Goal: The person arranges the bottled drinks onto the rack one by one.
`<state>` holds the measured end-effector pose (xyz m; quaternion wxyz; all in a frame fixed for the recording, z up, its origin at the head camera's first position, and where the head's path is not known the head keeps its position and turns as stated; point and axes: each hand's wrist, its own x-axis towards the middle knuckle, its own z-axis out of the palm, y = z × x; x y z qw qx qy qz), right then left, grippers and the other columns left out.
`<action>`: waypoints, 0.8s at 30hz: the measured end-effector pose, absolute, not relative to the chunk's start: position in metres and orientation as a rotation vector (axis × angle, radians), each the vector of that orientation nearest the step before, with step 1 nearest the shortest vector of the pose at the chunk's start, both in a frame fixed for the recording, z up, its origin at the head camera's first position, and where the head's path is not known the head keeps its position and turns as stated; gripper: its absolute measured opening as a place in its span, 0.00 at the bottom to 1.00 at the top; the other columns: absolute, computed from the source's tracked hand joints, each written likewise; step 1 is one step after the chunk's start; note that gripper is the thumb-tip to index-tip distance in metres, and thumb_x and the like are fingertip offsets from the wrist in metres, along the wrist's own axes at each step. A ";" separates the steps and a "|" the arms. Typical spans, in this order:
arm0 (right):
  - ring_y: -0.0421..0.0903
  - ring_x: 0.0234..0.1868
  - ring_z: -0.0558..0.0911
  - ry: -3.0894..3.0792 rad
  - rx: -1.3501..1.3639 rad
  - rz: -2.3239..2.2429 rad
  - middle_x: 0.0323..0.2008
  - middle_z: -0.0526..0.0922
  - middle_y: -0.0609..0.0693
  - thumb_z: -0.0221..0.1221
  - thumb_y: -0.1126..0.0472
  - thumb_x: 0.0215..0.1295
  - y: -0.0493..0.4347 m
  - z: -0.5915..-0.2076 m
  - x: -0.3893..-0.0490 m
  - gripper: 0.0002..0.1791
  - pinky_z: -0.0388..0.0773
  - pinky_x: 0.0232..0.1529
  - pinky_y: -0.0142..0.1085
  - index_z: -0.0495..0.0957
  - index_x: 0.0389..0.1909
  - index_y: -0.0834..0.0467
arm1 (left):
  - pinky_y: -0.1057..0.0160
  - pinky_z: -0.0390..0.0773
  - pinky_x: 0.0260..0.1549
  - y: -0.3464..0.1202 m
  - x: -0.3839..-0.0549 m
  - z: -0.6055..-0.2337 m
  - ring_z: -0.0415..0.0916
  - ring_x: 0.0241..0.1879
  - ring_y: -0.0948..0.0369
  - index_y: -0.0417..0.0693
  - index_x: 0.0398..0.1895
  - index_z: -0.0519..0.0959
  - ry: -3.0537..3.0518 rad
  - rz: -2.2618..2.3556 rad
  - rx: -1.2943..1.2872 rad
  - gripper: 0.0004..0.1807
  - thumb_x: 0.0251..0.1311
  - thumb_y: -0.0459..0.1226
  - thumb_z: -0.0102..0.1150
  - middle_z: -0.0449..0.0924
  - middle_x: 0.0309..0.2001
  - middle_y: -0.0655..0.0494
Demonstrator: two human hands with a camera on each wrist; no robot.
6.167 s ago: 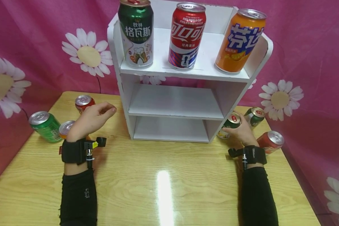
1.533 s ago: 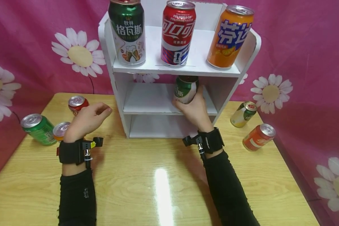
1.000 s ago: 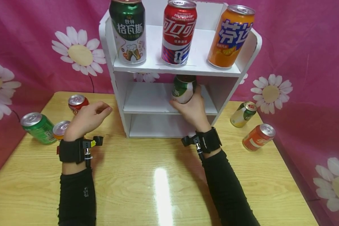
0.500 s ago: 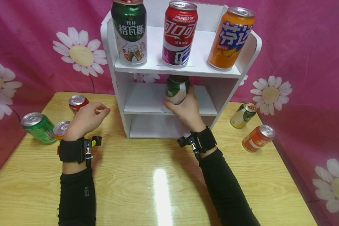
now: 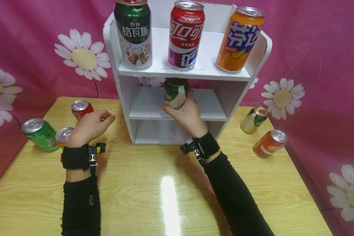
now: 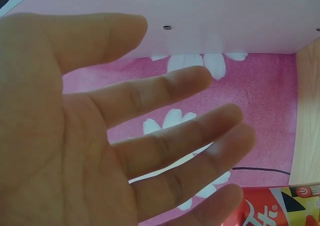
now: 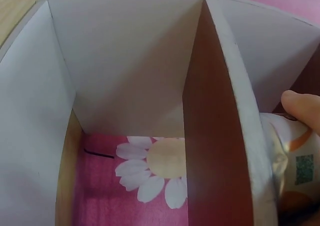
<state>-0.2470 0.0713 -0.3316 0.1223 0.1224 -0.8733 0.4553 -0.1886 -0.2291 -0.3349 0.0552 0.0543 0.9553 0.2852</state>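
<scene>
My right hand (image 5: 187, 114) grips a green-and-white drink can (image 5: 176, 93) from the front, thumb on its left side. The can stands upright at the middle tier (image 5: 144, 103) of a white shelf unit (image 5: 165, 74), its top partly hidden under the upper board. In the right wrist view the thumb lies against the can (image 7: 292, 171), close to the board's edge. My left hand (image 5: 89, 127) holds nothing; it hovers left of the shelf unit, near a red can (image 5: 81, 108) and an orange can (image 5: 62, 136). Its fingers spread loosely in the left wrist view.
On the top tier stand a green-and-white can (image 5: 136, 36), a red cola can (image 5: 185, 36) and an orange soda can (image 5: 239, 41). A green can (image 5: 41, 134) is at far left. At right are another green-and-white can (image 5: 253, 120) and an orange-red can (image 5: 269, 144).
My right hand has taken the green-and-white can from the table right of the shelf unit into the middle tier, then moved it leftward there. The left hand stays nearly in place.
</scene>
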 end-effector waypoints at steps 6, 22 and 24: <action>0.50 0.40 0.79 -2.551 0.370 1.287 0.41 0.78 0.59 0.71 0.43 0.45 0.063 -0.333 -0.248 0.48 0.77 0.38 0.42 0.58 0.59 0.64 | 0.42 0.72 0.45 -0.229 -0.189 -0.335 0.72 0.49 0.43 0.37 0.58 0.70 2.904 0.850 0.169 0.29 0.70 0.52 0.39 0.74 0.54 0.35; 0.46 0.42 0.78 -2.529 0.484 1.341 0.45 0.77 0.55 0.71 0.43 0.45 0.044 -0.333 -0.251 0.49 0.76 0.41 0.37 0.57 0.61 0.62 | 0.42 0.72 0.45 -0.229 -0.191 -0.336 0.72 0.49 0.43 0.36 0.61 0.68 2.878 0.843 0.178 0.31 0.71 0.53 0.38 0.72 0.55 0.34; 0.45 0.42 0.78 -2.523 0.497 1.345 0.45 0.77 0.55 0.71 0.43 0.46 0.043 -0.333 -0.251 0.48 0.76 0.40 0.37 0.58 0.61 0.62 | 0.42 0.72 0.45 -0.229 -0.191 -0.337 0.72 0.49 0.43 0.36 0.60 0.68 2.878 0.842 0.181 0.31 0.71 0.53 0.38 0.72 0.55 0.34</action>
